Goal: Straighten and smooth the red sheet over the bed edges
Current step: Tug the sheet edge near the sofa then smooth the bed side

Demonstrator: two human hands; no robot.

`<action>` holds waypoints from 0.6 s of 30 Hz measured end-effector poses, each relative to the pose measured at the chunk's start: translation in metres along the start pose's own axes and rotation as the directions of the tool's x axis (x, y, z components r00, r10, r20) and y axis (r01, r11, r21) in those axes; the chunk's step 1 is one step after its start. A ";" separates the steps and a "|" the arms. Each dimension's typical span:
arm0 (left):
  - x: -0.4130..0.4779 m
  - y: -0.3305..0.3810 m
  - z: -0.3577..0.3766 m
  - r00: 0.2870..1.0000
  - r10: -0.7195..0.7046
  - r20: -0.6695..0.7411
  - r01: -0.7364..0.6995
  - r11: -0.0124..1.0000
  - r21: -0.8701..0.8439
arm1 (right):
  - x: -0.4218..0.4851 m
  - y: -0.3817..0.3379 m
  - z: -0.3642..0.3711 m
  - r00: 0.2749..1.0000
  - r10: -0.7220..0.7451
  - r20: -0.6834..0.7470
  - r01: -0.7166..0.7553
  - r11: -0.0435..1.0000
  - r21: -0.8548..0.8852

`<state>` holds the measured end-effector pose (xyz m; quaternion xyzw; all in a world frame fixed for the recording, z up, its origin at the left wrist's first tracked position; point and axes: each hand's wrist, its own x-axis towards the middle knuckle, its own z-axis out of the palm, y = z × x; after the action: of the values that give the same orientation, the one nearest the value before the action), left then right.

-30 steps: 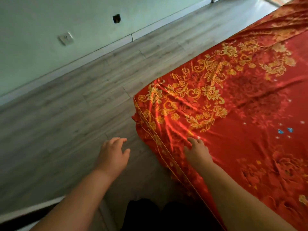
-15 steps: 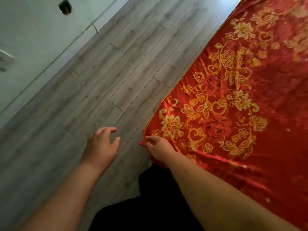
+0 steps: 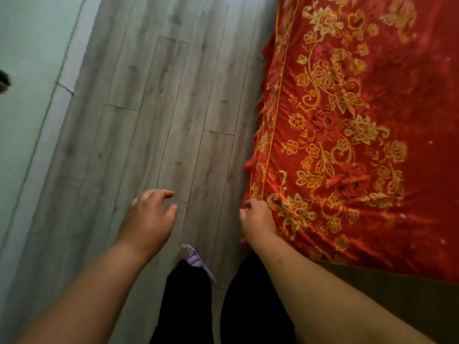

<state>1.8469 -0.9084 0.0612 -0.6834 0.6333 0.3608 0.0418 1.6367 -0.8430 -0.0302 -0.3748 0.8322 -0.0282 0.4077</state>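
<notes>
A shiny red sheet (image 3: 367, 150) with gold flower patterns covers the bed on the right side of the head view. Its left border with a gold piping line hangs over the bed edge in small ruffles. My right hand (image 3: 258, 220) is closed on the near left corner of the sheet, fingers curled around the fabric edge. My left hand (image 3: 149, 219) hovers over the floor to the left of the bed, empty, fingers spread. Along the near end of the bed a dark brownish strip (image 3: 397, 289) shows below the sheet's edge.
Grey wood-plank floor (image 3: 159, 115) runs between the bed and a pale wall (image 3: 22, 70) with a white skirting board on the left. My dark trouser legs and a purple-and-white slipper (image 3: 196, 260) stand at the bottom, close to the bed corner.
The view has swung so the bed edge runs straight up the frame. My right hand went from lying flat on the sheet to gripping its corner. My left hand stays empty over the floor.
</notes>
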 end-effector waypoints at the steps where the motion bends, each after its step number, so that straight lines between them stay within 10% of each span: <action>1: 0.012 0.001 -0.013 0.999 0.036 0.015 -0.036 0.999 0.009 | 0.010 -0.008 -0.004 0.988 0.119 -0.097 -0.118 0.993 0.021; 4: 0.045 0.006 -0.037 0.993 0.109 0.047 -0.111 0.993 0.044 | 0.042 -0.021 -0.020 0.933 0.356 -0.059 -0.355 0.934 0.022; 8: 0.091 0.032 -0.061 0.976 0.185 0.118 -0.196 0.977 0.089 | 0.066 -0.036 -0.037 0.949 0.277 0.153 -0.255 0.955 -0.149; 18: 0.244 0.167 -0.154 0.932 0.324 0.160 -0.350 0.920 0.176 | 0.151 -0.105 -0.151 0.929 0.366 -0.052 -0.342 0.905 0.253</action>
<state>1.7494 -1.2239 0.1079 -0.5317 0.7708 0.3396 0.0884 1.5358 -1.0543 0.0080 -0.1636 0.8958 -0.0724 0.4070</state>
